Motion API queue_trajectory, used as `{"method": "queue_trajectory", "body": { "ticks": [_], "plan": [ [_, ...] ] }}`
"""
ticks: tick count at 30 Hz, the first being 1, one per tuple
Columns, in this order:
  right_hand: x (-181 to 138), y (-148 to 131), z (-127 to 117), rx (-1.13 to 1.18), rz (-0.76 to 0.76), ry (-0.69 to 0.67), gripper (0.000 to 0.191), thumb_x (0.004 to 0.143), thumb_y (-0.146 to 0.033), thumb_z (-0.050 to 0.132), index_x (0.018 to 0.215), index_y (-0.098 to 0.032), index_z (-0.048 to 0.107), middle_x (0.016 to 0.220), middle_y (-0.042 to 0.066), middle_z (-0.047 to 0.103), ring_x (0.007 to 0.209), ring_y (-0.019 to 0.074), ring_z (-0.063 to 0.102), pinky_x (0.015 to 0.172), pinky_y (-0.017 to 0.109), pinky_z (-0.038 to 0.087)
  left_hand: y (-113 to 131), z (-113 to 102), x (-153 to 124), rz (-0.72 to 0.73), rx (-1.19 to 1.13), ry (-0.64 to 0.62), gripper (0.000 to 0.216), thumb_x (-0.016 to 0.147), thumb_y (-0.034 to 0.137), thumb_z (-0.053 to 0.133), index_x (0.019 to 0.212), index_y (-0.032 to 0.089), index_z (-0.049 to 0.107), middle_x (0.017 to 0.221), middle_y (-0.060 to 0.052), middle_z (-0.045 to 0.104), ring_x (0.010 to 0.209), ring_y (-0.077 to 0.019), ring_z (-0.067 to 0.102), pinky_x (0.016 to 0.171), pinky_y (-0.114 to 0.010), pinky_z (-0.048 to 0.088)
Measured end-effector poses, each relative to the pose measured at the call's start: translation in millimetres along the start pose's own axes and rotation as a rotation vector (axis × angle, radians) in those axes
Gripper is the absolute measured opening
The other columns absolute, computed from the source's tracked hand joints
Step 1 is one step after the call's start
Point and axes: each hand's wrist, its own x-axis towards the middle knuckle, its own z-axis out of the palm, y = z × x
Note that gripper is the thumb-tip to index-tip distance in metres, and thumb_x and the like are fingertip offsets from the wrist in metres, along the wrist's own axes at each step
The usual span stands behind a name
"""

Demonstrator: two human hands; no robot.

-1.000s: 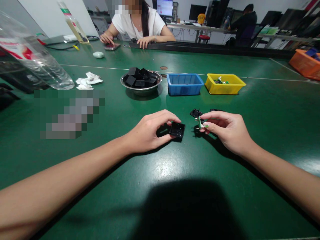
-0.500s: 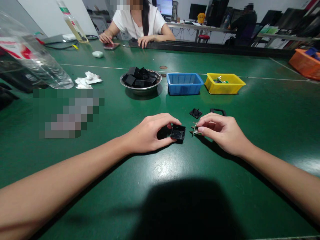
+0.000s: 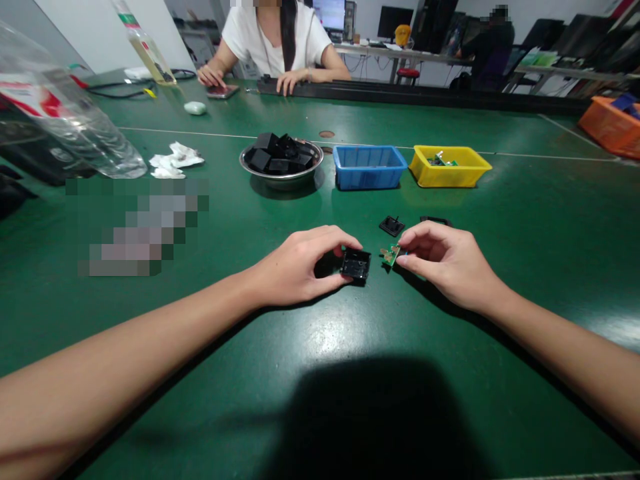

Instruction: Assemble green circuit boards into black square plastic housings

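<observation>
Between thumb and fingers, my left hand (image 3: 313,265) grips a small black plastic housing (image 3: 355,265), its hollow side facing me. Just to the right, my right hand (image 3: 443,262) pinches a small green circuit board (image 3: 390,255) with metal prongs pointing toward the housing. A short gap separates board and housing. Beyond my right fingers lies a flat black plastic cover (image 3: 392,226) with a small upright pin. A black frame-like part (image 3: 436,221) is partly hidden behind my right hand.
Across the table stand a metal bowl (image 3: 283,178) heaped with black housings, a blue bin (image 3: 370,177) and a yellow bin (image 3: 450,175) holding circuit boards. Crumpled tissue (image 3: 176,159) and a large plastic bottle (image 3: 75,113) are at left. A person (image 3: 275,43) sits opposite, one hand at a phone.
The circuit board has turned in my right fingers, so more of its green, pronged face shows. My left hand and the housing have stayed nearly still.
</observation>
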Motion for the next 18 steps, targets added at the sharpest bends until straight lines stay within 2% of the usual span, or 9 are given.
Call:
{"method": "queue_trajectory", "body": {
  "ticks": [4, 11, 18],
  "plan": [
    [0.1, 0.6, 0.4, 0.008, 0.006, 0.013, 0.027, 0.072, -0.029, 0.086, 0.088, -0.017, 0.068, 0.084, 0.004, 0.072, 0.070, 0.0149, 0.066, 0.063, 0.028, 0.055, -0.6, 0.3, -0.4, -0.008, 0.005, 0.007, 0.025, 0.092, 0.029, 0.068, 0.114, 0.017, 0.065, 0.104, -0.007, 0.073, 0.091, -0.0161, 0.068, 0.084, -0.027, 0.054],
    [-2.5, -0.9, -1.6, -0.159, -0.075, -0.047, 0.012, 0.078, -0.024, 0.078, 0.086, -0.017, 0.073, 0.089, 0.005, 0.072, 0.075, 0.0163, 0.066, 0.068, 0.030, 0.056, -0.4, 0.4, -0.6, 0.001, 0.018, 0.007, 0.023, 0.091, 0.025, 0.067, 0.113, 0.016, 0.063, 0.104, -0.006, 0.071, 0.091, -0.0153, 0.067, 0.082, -0.026, 0.053],
    [-2.7, -0.3, -2.3, -0.253, -0.160, -0.050, 0.005, 0.082, -0.022, 0.075, 0.085, -0.018, 0.073, 0.090, 0.006, 0.074, 0.076, 0.0167, 0.068, 0.067, 0.030, 0.058, 0.8, 0.7, -0.3, -0.049, 0.045, -0.007, 0.025, 0.090, 0.032, 0.068, 0.111, 0.018, 0.063, 0.097, -0.004, 0.072, 0.086, -0.0155, 0.068, 0.078, -0.025, 0.052]
  ]
}}
